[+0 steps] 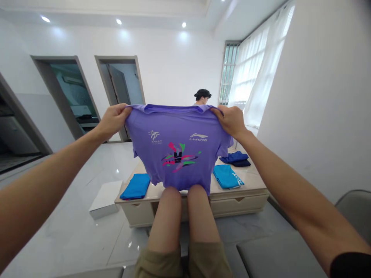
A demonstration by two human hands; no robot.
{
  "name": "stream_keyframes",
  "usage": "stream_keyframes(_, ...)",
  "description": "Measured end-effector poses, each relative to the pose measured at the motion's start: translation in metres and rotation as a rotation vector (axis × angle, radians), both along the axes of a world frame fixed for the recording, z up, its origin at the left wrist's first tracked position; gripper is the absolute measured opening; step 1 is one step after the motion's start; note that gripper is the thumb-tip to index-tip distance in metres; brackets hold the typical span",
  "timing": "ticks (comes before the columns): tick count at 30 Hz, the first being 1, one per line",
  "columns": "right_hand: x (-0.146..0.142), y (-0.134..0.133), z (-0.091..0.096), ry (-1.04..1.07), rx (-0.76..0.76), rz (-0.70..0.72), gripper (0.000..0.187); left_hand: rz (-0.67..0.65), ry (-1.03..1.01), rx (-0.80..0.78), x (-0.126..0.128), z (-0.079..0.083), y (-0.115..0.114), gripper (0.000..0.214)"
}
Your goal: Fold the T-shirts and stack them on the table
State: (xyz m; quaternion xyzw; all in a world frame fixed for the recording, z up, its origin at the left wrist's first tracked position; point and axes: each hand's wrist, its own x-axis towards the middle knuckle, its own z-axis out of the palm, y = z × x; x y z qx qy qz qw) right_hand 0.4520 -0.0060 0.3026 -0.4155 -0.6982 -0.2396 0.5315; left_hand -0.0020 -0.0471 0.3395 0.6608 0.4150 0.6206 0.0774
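My left hand (112,121) and my right hand (231,122) each pinch one shoulder of a purple Li-Ning T-shirt (174,148), holding it up by the collar line. The shirt hangs spread in front of me, with a multicoloured print and white logos facing me. Its hem reaches down to my bare knees (179,197). Behind it stands a cream marble-topped coffee table (191,197), partly hidden by the shirt. Folded bright blue garments (136,186) lie on the table's left side, and another (226,177) on its right.
A folded navy garment (234,158) lies at the table's far right. A white flat box (104,199) sits on the glossy floor left of the table. A person (202,97) stands beyond the shirt. A grey sofa cushion (278,255) lies to my right.
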Motion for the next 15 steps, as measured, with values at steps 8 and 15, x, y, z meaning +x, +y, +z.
stream_keyframes(8, 0.01, -0.021, -0.002, -0.11, -0.103, 0.125, 0.06, -0.007, 0.488, -0.188, -0.029, -0.016, -0.022, 0.061)
stream_keyframes(15, -0.002, -0.001, -0.05, -0.294, -0.494, 0.399, 0.067, -0.002, 0.693, -0.552, -0.056, -0.047, 0.003, 0.047)
